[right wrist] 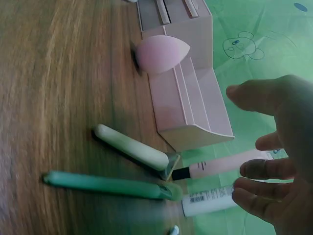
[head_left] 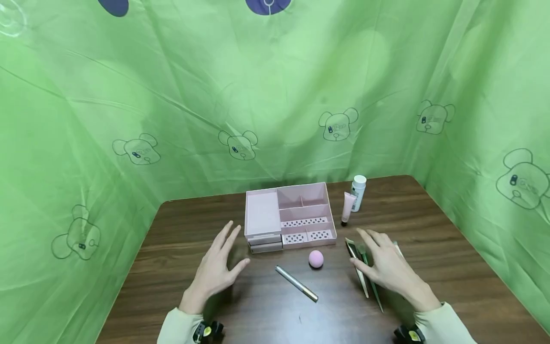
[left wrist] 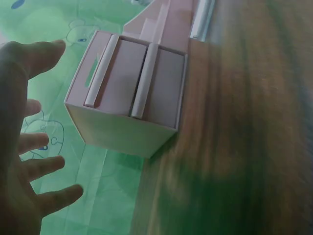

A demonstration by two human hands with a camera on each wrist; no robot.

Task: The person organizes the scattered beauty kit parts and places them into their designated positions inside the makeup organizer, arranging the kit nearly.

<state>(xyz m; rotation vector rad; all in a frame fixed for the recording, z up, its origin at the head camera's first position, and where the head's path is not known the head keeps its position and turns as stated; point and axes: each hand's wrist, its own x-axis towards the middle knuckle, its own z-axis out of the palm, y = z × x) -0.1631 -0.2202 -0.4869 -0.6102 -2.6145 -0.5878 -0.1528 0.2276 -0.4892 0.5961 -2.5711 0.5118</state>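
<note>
My left hand (head_left: 215, 267) hovers with spread fingers at the left of a pink desktop organizer (head_left: 263, 212), apart from it; its two small drawers (left wrist: 159, 88) face the left wrist camera. Over at the right, my right hand (head_left: 388, 265) is held above makeup brushes, fingers extended and nothing in them. One brush has a pale handle (head_left: 362, 282), another is green (right wrist: 105, 185); a further pale item (head_left: 398, 249) is partly hidden by that hand. Between the hands lie a pink makeup sponge (head_left: 315, 259) and a silver pen-shaped tube (head_left: 296, 283).
Behind the brushes stand a pink squeeze tube (head_left: 348, 208) with a black cap and a white bottle (head_left: 358, 193). The organizer's right side has open compartments, some with dotted fronts. Green printed cloth (head_left: 283, 95) hangs around the brown wooden table (head_left: 172, 239).
</note>
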